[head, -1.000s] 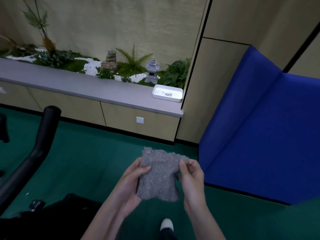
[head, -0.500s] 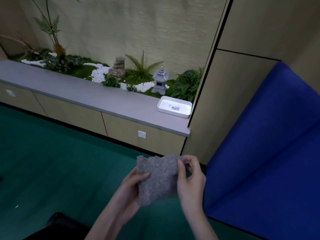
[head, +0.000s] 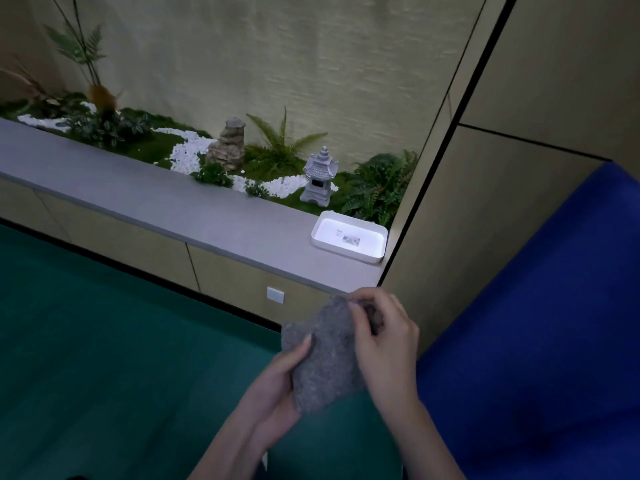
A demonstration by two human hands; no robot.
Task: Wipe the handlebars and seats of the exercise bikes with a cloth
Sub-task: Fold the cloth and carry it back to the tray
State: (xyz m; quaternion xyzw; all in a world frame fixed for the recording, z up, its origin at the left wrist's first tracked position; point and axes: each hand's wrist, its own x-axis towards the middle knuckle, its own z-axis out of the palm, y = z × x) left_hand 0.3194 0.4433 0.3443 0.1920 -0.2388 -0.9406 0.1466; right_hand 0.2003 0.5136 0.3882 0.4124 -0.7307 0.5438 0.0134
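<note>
A grey textured cloth [head: 325, 358] is held up in front of me with both hands, low in the middle of the view. My left hand [head: 277, 386] grips its lower left side, thumb on the front. My right hand [head: 384, 344] pinches its upper right edge with curled fingers. No exercise bike, handlebar or seat is in view.
A grey ledge [head: 156, 206] runs across the back over beige cabinets, with a white tray [head: 349, 240] at its right end and a small planted garden with a stone lantern [head: 319, 176] behind. A blue padded mat [head: 540, 323] leans at the right. Green floor [head: 104, 341] lies below.
The view has turned right and up, so the black bike handlebar at the left has left the frame. The hands have bunched the cloth and brought it nearer the ledge corner.
</note>
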